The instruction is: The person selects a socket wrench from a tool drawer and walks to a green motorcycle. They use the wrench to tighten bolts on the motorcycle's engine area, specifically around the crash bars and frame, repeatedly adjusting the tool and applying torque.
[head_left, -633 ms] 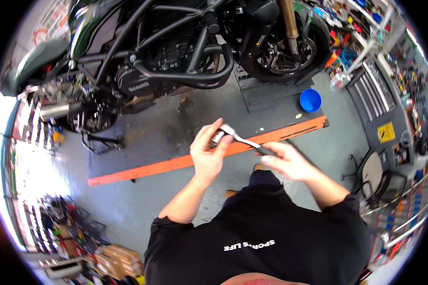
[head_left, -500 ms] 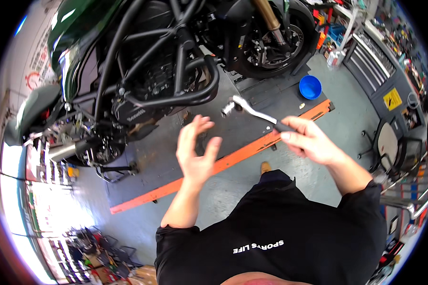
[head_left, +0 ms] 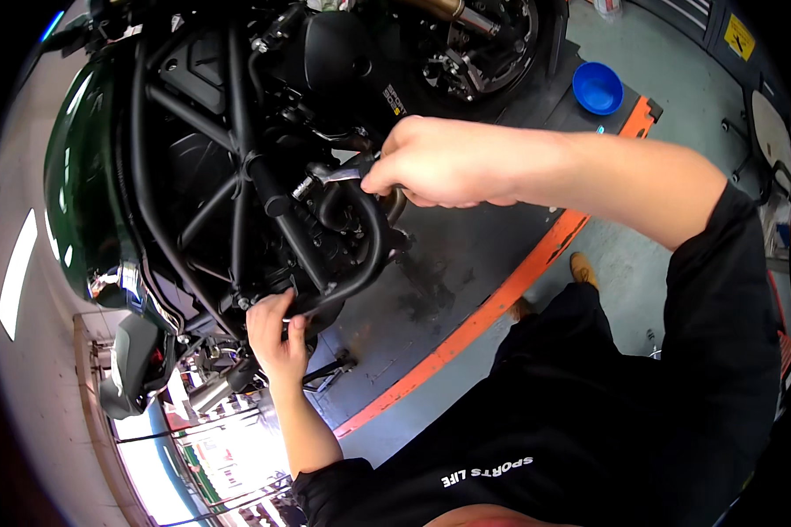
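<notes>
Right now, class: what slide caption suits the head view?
Right hand holds a ratchet at a motorcycle; left hand is at its black tubular guard.

Right hand clenched, left hand spread

The right forearm reaches leftward across the platform's orange edge, its wrist almost straight, the hand closed in a firm grip with the thumb pointing left. The left forearm slants forward and leftward, its hand back-up, fingers bent at the tips, thumb apart from them.
</notes>
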Motion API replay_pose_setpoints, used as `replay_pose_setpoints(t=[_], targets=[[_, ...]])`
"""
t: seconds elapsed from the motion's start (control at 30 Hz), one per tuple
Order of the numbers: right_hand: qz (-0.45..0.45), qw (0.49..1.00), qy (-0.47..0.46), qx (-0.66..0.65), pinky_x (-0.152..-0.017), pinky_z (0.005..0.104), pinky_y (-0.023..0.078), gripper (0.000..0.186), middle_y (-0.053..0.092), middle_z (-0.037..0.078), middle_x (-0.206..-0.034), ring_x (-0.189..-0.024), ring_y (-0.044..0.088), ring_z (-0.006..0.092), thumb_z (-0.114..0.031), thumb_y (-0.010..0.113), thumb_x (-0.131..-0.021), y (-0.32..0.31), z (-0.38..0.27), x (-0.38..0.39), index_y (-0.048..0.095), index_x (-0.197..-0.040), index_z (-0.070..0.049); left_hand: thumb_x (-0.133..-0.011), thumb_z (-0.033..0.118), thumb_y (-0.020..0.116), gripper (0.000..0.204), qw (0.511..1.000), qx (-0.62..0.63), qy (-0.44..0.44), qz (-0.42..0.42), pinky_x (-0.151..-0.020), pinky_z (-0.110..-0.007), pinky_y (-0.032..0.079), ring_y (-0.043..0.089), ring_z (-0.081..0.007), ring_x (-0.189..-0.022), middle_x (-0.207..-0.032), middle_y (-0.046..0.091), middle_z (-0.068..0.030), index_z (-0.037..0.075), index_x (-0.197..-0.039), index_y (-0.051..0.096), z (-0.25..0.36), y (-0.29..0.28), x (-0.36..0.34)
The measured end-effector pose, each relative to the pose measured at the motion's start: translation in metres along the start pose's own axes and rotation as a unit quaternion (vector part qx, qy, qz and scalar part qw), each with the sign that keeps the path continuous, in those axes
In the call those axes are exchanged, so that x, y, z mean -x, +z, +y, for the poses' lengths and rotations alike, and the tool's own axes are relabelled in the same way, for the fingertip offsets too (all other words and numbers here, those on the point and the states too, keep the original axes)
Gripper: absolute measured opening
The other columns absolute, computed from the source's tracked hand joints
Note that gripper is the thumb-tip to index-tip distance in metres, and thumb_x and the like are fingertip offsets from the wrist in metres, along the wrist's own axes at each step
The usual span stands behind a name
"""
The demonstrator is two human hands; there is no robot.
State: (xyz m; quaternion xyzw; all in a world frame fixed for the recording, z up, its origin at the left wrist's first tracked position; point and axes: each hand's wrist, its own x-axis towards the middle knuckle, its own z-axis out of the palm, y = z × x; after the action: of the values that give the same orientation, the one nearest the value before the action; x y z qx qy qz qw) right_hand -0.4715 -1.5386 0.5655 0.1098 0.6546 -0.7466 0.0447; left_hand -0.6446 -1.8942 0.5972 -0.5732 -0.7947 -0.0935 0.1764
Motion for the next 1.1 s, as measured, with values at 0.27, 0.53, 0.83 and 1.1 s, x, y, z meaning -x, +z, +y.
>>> replay_pose_setpoints(t=[0.27,0.53,0.83,1.1], targets=[[0.111,0.986,-0.063,0.112,-0.06,0.0438,0.04,0.037,0.05,0.009,-0.062,-0.06,0.046,0.0218,-0.026,0.06,-0.098,0.025,-0.014,-0.045,0.071,-0.083,0.006,-0.108,0.061,0.055,0.065,0.989,0.034,0.143,0.025,-0.074,-0.048,0.051,0.062,-0.0359,-0.072,-0.08,0.063,-0.0156,-0.001,-0.095,0.067,-0.065,0.038,0.007],[0.158,0.93,-0.186,0.274,-0.062,0.044,0.042,0.036,0.052,0.009,-0.064,-0.062,0.048,0.0226,-0.025,0.059,-0.099,0.034,-0.029,-0.114,0.071,-0.084,0.005,-0.112,0.06,0.04,0.075,0.979,-0.005,0.112,0.173,-0.085,-0.045,0.054,0.068,-0.0337,-0.088,-0.095,0.069,-0.0225,-0.009,-0.1,0.067,-0.081,0.069,0.032],[0.19,0.847,-0.258,0.423,-0.063,0.0442,0.043,0.034,0.055,0.01,-0.067,-0.063,0.051,0.0234,-0.024,0.059,-0.099,0.035,-0.032,-0.168,0.072,-0.086,0.005,-0.111,0.06,0.037,0.075,0.967,-0.012,0.104,0.234,-0.09,-0.047,0.056,0.071,-0.0353,-0.092,-0.099,0.073,-0.0252,-0.007,-0.098,0.068,-0.085,0.077,0.036],[0.212,0.805,-0.281,0.477,-0.065,0.0444,0.045,0.033,0.057,0.01,-0.069,-0.065,0.053,0.0242,-0.023,0.058,-0.099,0.038,-0.037,-0.191,0.072,-0.087,0.004,-0.111,0.059,0.04,0.075,0.962,-0.011,0.104,0.253,-0.103,-0.05,0.051,0.071,-0.0359,-0.099,-0.098,0.073,-0.0222,-0.008,-0.096,0.071,-0.087,0.079,0.038]])
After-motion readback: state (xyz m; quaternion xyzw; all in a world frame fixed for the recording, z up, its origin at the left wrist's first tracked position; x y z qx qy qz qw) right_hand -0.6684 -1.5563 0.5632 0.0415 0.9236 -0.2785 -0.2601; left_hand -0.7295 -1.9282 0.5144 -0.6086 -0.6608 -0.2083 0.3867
